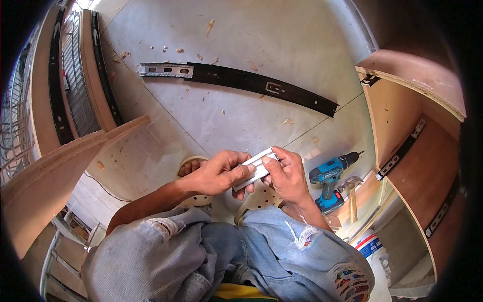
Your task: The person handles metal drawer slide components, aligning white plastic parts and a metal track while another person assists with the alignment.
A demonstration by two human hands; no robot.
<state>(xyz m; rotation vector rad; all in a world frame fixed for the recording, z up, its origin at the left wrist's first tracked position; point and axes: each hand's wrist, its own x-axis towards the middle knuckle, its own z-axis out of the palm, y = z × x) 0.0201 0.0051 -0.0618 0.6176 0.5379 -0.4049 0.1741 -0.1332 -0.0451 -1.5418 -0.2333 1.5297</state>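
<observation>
Left hand [220, 174] and right hand [290, 177] are close together above the shoes [258, 198], both clamped on one white piece [259, 170] between them; on the floor [287, 32] beyond lies a black slide [229, 79] with wood chips [288, 121] around it, and a blue drill [328, 173] near the right hand

- Floor [297, 35]: pale grey tiles, dark joint lines [317, 124], scattered wood shavings [210, 26].
- Right: open-fronted wooden cabinet [412, 80].
- Far left: wire rack [17, 118] beside wooden panels [55, 166].
- Light: bright patch [85, 4], upper left.
</observation>
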